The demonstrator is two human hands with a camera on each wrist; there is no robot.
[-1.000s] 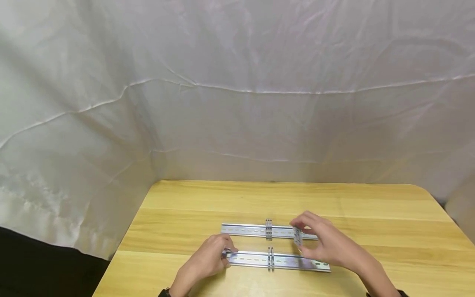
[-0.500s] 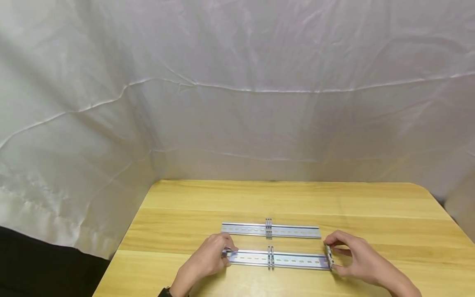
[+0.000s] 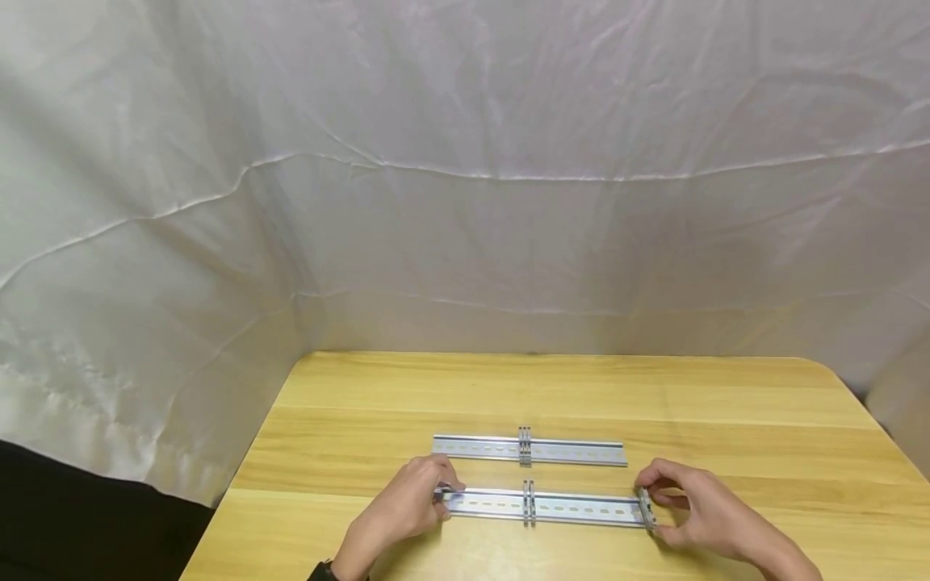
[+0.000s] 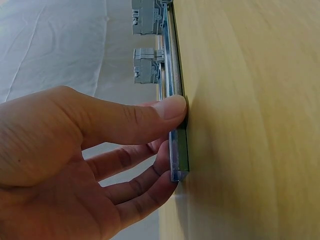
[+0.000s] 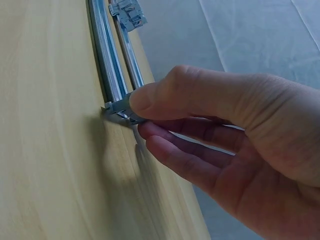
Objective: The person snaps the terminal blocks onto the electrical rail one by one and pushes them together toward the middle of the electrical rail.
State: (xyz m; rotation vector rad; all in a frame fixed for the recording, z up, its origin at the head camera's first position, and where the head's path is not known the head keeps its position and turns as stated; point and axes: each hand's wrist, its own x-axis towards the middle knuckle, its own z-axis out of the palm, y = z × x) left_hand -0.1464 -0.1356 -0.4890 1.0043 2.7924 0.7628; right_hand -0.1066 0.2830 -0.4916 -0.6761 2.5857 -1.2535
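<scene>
Two slotted metal DIN rails lie one behind the other. My left hand (image 3: 410, 500) grips the left end of the near rail (image 3: 581, 510), thumb on its front edge in the left wrist view. At that rail's right end, my right hand (image 3: 693, 504) pinches a thin grey terminal block (image 5: 120, 106) between thumb and fingers. The block stands crosswise right at the rail end, overlapping it in the head view. Two slim terminal blocks (image 3: 529, 502) sit mid-length on the near rail. The far rail (image 3: 472, 446) carries a tight group of similar blocks (image 3: 525, 446) at its middle.
Both rails rest on a wood-grain table (image 3: 363, 395). Pale grey cloth (image 3: 465, 242) hangs behind and to the left of it. A dark area (image 3: 87, 516) shows at the lower left, past the table's edge.
My right hand has brought the terminal block from above the rails rightward and down to the near rail's right end, where it now tilts slightly. The left hand keeps its hold.
</scene>
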